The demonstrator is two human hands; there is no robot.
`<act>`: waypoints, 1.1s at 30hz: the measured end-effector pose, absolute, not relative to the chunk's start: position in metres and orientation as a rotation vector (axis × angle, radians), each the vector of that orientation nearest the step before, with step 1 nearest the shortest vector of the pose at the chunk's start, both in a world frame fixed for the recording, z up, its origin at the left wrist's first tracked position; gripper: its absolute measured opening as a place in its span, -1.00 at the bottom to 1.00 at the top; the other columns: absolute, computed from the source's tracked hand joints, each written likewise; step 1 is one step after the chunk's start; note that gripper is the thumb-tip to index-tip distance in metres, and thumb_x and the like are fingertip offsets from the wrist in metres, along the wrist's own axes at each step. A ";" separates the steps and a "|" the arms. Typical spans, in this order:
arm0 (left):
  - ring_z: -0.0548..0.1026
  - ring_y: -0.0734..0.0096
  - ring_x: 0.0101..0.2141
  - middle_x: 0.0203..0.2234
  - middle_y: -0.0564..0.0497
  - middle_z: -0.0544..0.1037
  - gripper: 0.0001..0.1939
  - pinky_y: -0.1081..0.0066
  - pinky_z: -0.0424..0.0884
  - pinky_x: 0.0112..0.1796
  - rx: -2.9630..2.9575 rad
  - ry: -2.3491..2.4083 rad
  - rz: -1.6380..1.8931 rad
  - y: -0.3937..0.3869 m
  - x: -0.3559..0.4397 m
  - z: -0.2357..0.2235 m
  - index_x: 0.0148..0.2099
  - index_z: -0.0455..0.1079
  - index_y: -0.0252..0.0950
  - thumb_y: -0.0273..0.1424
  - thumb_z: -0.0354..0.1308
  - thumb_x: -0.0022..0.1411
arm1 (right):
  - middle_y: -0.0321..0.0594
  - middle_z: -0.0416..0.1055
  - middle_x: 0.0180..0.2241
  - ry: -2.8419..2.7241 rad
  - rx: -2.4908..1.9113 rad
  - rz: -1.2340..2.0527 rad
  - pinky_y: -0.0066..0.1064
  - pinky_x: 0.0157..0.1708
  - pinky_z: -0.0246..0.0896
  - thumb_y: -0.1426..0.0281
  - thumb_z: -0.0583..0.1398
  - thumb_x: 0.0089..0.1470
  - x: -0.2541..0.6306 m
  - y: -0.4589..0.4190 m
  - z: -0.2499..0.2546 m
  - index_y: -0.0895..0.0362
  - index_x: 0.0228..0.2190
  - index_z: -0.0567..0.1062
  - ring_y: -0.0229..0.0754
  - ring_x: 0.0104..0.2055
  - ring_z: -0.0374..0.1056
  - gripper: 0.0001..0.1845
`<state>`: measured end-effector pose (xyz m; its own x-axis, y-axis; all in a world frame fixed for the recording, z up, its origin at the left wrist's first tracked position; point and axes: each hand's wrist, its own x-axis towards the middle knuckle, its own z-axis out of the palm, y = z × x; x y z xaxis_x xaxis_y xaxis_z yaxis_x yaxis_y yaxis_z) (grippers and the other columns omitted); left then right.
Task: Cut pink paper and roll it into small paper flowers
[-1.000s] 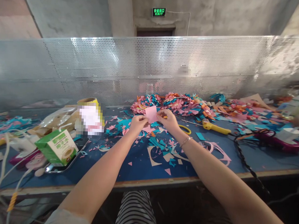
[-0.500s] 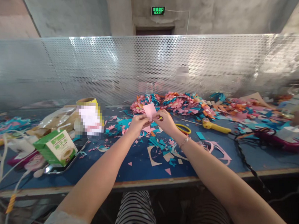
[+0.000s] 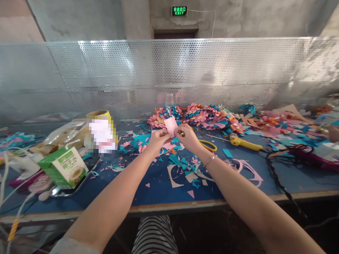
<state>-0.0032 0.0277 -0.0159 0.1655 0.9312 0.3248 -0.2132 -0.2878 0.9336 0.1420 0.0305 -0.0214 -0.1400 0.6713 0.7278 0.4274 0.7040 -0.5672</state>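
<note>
- left hand (image 3: pixel 158 138) and right hand (image 3: pixel 188 137) together, pinching pink paper (image 3: pixel 170 124) near its near edge
- near edge of blue table (image 3: pixel 154 192) lies well apart, scraps (image 3: pixel 181 162) between

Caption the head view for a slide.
Left hand and right hand hold pink paper over a blue table strewn with scraps.
</note>
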 end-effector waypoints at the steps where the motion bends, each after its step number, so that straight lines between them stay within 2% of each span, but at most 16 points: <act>1: 0.42 0.53 -0.51 -0.54 0.03 0.48 -0.83 0.38 0.37 -0.31 1.377 0.759 1.359 0.028 -0.003 -0.016 -0.44 0.41 -0.38 -0.45 0.24 -0.21 | -0.20 0.21 -0.39 -1.773 -0.870 0.265 -0.40 -0.38 0.19 0.47 0.07 -0.10 0.142 0.031 -0.022 0.16 -0.54 0.37 -0.22 -0.31 0.20 -0.91; 19: 0.43 0.53 -0.50 -0.54 0.02 0.48 -0.84 0.40 0.38 -0.30 1.334 0.748 1.354 0.027 -0.002 -0.015 -0.45 0.41 -0.37 -0.47 0.24 -0.20 | -0.15 0.19 -0.35 -1.779 -0.846 0.061 -0.25 -0.20 0.14 0.48 0.00 0.02 0.138 0.043 -0.034 0.14 -0.51 0.29 -0.18 -0.26 0.18 -0.87; 26: 0.45 0.47 -0.50 -0.53 0.00 0.50 -0.77 0.33 0.37 -0.28 1.352 0.811 1.344 0.023 -0.001 -0.014 -0.43 0.42 -0.37 -0.41 0.29 -0.23 | -0.16 0.17 -0.37 -1.791 -0.838 0.108 -0.26 -0.21 0.14 0.47 -0.01 0.02 0.135 0.042 -0.035 0.13 -0.52 0.26 -0.18 -0.26 0.16 -0.88; 33: 0.46 0.42 -0.50 -0.57 -0.02 0.49 -0.83 0.31 0.38 -0.30 1.333 0.845 1.363 0.022 0.001 -0.013 -0.47 0.41 -0.37 -0.42 0.27 -0.20 | -0.19 0.18 -0.39 -1.727 -0.878 0.235 -0.28 -0.19 0.13 0.44 0.01 -0.01 0.131 0.038 -0.031 0.12 -0.54 0.26 -0.19 -0.26 0.16 -0.89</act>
<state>0.0005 0.0224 -0.0127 0.1172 0.9555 0.2708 -0.1826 -0.2473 0.9516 0.1314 0.0384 -0.0306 -0.0943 0.6581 0.7470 0.4347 0.7023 -0.5638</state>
